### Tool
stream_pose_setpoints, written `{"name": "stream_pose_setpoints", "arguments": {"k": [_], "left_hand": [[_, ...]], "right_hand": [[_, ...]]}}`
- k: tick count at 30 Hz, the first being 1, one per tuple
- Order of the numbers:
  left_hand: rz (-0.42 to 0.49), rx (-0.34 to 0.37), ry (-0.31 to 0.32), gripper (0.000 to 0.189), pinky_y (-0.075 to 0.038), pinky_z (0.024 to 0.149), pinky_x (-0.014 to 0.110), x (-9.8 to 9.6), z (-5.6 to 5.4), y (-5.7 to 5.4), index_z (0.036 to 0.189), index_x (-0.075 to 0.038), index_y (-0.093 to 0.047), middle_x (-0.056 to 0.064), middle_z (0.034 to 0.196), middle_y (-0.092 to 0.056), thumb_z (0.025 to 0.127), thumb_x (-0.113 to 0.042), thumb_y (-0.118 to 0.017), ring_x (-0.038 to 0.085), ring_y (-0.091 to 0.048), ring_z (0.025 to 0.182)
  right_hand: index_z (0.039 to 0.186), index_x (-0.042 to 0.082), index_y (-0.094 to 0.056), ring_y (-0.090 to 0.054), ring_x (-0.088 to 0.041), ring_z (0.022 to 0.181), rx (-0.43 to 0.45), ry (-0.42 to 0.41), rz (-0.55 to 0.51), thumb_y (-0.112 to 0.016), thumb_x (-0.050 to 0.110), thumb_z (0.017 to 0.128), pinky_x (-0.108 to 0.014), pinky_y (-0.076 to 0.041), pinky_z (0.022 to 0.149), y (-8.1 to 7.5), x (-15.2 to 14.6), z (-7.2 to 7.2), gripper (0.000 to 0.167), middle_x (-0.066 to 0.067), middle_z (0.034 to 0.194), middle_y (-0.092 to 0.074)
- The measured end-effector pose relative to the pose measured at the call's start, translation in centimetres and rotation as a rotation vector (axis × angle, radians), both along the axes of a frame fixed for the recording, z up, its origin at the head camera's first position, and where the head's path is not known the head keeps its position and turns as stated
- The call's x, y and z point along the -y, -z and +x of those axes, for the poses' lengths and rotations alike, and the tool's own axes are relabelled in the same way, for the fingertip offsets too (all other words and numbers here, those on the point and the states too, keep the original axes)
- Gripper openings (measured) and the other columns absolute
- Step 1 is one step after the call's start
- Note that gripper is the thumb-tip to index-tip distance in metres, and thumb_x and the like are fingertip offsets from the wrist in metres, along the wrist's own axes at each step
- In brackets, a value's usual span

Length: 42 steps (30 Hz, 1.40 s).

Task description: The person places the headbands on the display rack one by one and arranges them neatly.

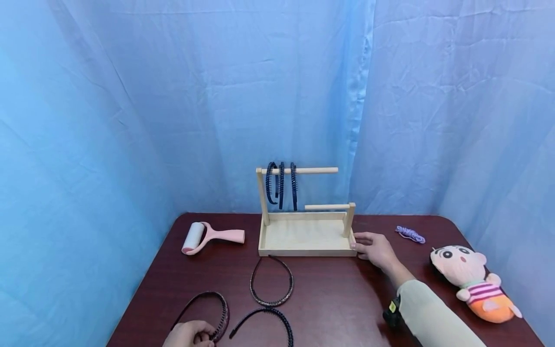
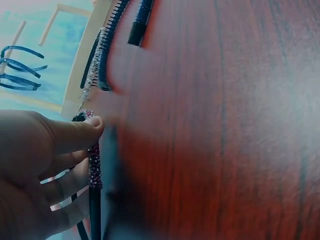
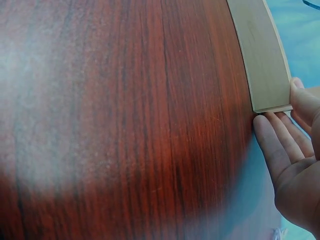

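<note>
At the front left of the table, my left hand (image 1: 190, 334) pinches a dark toothed headband (image 1: 224, 313) between thumb and fingers. Reddish glitter covers part of this headband (image 2: 95, 172) in the left wrist view. My right hand (image 1: 376, 249) holds the right end of a pale wooden rack (image 1: 305, 253). In the right wrist view, the thumb lies over the tray's rim and the fingers are against its outside. Three dark headbands (image 1: 281, 185) hang at the left of the rack's upper bar. A glittery headband (image 1: 291, 286) and a black toothed headband (image 1: 284, 319) lie before the rack.
Left of the rack lies a pink-handled lint roller (image 1: 225, 235). Toward the back right is a bundle of purple cord (image 1: 409, 234), and a plush doll (image 1: 472, 284) lies near the right edge. Blue curtains (image 1: 217, 106) hang behind the dark red table (image 1: 338, 299).
</note>
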<state>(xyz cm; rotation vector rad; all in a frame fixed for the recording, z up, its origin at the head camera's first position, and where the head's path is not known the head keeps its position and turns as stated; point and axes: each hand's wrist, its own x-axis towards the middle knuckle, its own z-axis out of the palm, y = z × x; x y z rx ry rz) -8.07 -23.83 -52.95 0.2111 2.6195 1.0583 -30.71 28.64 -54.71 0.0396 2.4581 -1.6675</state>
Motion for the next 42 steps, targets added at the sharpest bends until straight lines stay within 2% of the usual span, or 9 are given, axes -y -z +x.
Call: {"name": "stream_pose_setpoints", "arguments": {"k": [3, 14, 22, 26, 30, 35, 37, 39, 42], "left_hand": [[-0.022, -0.026, -0.024, 0.013, -0.044, 0.055, 0.025, 0.0, -0.1, -0.7, 0.097, -0.013, -0.076, -0.009, 0.078, -0.062, 0.089, -0.022, -0.08, 0.0, -0.052, 0.061], [-0.148, -0.104, -0.207, 0.02, -0.049, 0.059, 0.024, -1.1, -0.2, -3.3, 0.102, -0.017, -0.076, -0.011, 0.081, -0.069, 0.085, -0.024, -0.083, 0.002, -0.06, 0.066], [-0.124, -0.245, -0.317, 0.019, -0.053, 0.063, 0.02, -1.9, -0.1, -5.2, 0.098, -0.021, -0.075, -0.013, 0.08, -0.071, 0.082, -0.018, -0.085, -0.002, -0.063, 0.067], [-0.076, -0.255, -0.344, 0.018, -0.054, 0.065, 0.021, -2.8, -0.6, -6.2, 0.1, -0.021, -0.074, -0.014, 0.081, -0.071, 0.085, -0.016, -0.083, -0.002, -0.064, 0.069], [0.005, -0.302, -0.319, 0.016, -0.056, 0.069, 0.02, -4.1, -1.5, -7.3, 0.097, -0.022, -0.072, -0.014, 0.083, -0.072, 0.087, -0.016, -0.082, -0.002, -0.067, 0.074], [0.118, -0.483, -0.216, 0.026, -0.059, 0.073, 0.021, -6.2, -3.1, -8.2, 0.096, -0.026, -0.07, -0.017, 0.084, -0.073, 0.083, -0.009, -0.085, -0.002, -0.069, 0.079], [0.172, -0.531, -0.166, 0.028, -0.06, 0.073, 0.022, -7.2, -3.7, -8.3, 0.097, -0.025, -0.07, -0.016, 0.084, -0.073, 0.082, -0.007, -0.085, -0.001, -0.07, 0.08], [0.225, -0.551, -0.115, 0.027, -0.061, 0.073, 0.023, -8.3, -4.4, -8.3, 0.099, -0.023, -0.071, -0.014, 0.086, -0.075, 0.082, -0.007, -0.085, 0.001, -0.071, 0.08], [0.291, -0.513, -0.053, 0.023, -0.061, 0.074, 0.023, -10.1, -5.6, -8.4, 0.101, -0.02, -0.07, -0.008, 0.088, -0.077, 0.085, -0.01, -0.084, 0.004, -0.073, 0.082]], "right_hand": [[0.138, -0.004, -0.061, -0.072, -0.02, 0.1, 0.001, 0.007, 0.014, -0.076, 0.016, 0.094, -0.039, -0.063, 0.08, 0.0, -0.1, 0.0, 0.051, -0.03, 0.133, -0.063], [0.139, -0.002, -0.061, -0.073, -0.026, 0.104, 0.002, -0.007, 0.031, -0.074, 0.014, 0.096, -0.041, -0.063, 0.081, -0.4, 0.1, 0.3, 0.047, -0.03, 0.136, -0.061], [0.138, -0.002, -0.062, -0.073, -0.025, 0.103, -0.018, -0.007, 0.05, -0.073, 0.015, 0.096, -0.04, -0.063, 0.08, -0.8, 0.3, 0.1, 0.046, -0.029, 0.135, -0.062], [0.138, -0.003, -0.062, -0.072, -0.025, 0.105, -0.009, -0.005, 0.037, -0.073, 0.014, 0.096, -0.041, -0.063, 0.081, -0.7, 0.3, 0.0, 0.046, -0.029, 0.135, -0.062], [0.139, -0.005, -0.06, -0.072, -0.026, 0.104, 0.003, -0.012, 0.017, -0.073, 0.012, 0.096, -0.042, -0.063, 0.082, -0.7, 0.2, 0.0, 0.048, -0.032, 0.136, -0.061], [0.139, -0.005, -0.059, -0.073, -0.03, 0.104, 0.011, -0.012, 0.006, -0.074, 0.012, 0.095, -0.045, -0.063, 0.082, -0.8, 0.1, 0.3, 0.05, -0.034, 0.136, -0.06], [0.139, -0.005, -0.059, -0.072, -0.03, 0.105, 0.013, -0.01, 0.008, -0.074, 0.012, 0.096, -0.045, -0.063, 0.082, -0.8, 0.1, 0.4, 0.049, -0.034, 0.136, -0.06], [0.14, -0.005, -0.059, -0.072, -0.03, 0.106, 0.014, -0.013, 0.017, -0.074, 0.012, 0.096, -0.045, -0.063, 0.083, -0.8, 0.1, 0.4, 0.049, -0.033, 0.136, -0.06], [0.139, -0.003, -0.059, -0.072, -0.029, 0.105, 0.017, -0.009, 0.024, -0.073, 0.012, 0.097, -0.044, -0.063, 0.082, -0.7, 0.1, 0.4, 0.048, -0.032, 0.136, -0.061]]}}
